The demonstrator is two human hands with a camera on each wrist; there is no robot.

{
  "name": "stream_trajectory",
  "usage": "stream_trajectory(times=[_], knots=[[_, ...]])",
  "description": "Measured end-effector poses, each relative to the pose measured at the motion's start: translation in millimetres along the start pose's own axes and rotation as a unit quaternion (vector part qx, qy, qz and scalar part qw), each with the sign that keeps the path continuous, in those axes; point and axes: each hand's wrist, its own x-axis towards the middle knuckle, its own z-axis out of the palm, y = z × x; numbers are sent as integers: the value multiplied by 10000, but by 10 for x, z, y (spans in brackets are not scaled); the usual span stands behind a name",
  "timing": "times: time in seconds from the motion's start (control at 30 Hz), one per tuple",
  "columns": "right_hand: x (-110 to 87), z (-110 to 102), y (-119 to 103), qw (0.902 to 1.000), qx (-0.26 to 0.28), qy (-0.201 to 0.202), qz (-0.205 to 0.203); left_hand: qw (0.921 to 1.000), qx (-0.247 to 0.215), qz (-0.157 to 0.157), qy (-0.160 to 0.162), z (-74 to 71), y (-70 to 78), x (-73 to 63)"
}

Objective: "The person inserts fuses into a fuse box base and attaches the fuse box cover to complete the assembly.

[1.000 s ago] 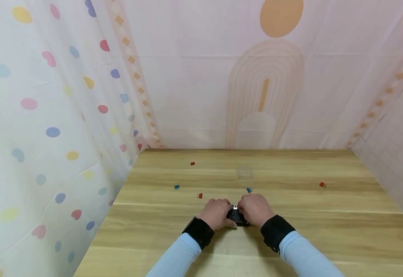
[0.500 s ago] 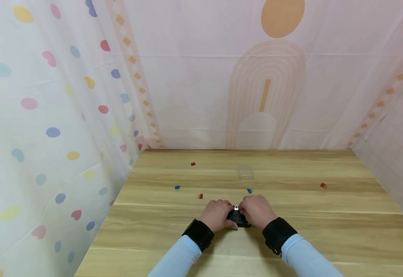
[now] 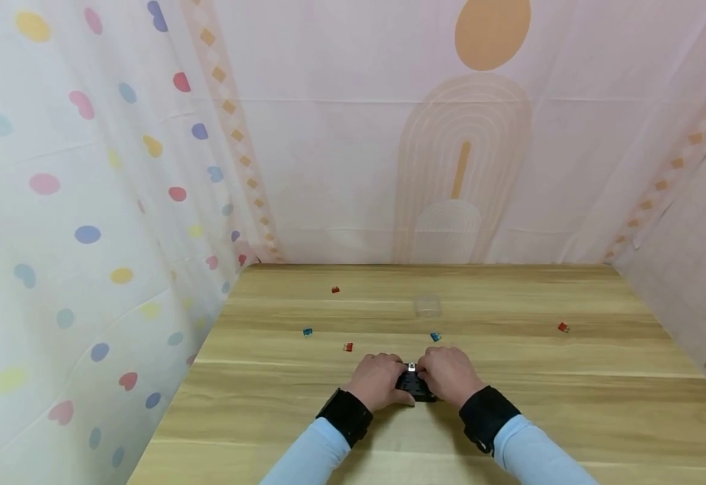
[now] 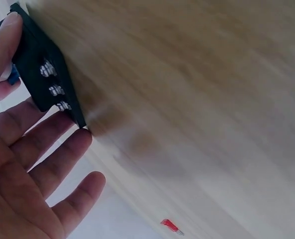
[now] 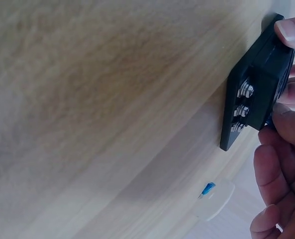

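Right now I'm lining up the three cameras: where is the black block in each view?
Head: the black block is low, right of centre, between the left hand and right hand.
Left wrist: upper left.
Right wrist: upper right.
Shared landmark: wooden tabletop, in all three.

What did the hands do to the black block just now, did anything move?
Nothing visibly moved: the head view only shifted a bit. The left hand still holds the black block, and the right hand is still at its other side. The loose red pieces and blue pieces stayed put.
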Motion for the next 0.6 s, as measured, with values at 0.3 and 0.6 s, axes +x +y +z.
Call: stream_trajectory(times=[0.3, 0.6], knots=[[-5, -43, 2, 9998, 192, -76, 37, 9998, 204, -53, -38, 24, 25, -1], [-19, -71, 12, 9993, 339, -134, 104, 9998, 159, -26, -69, -14, 37, -1]])
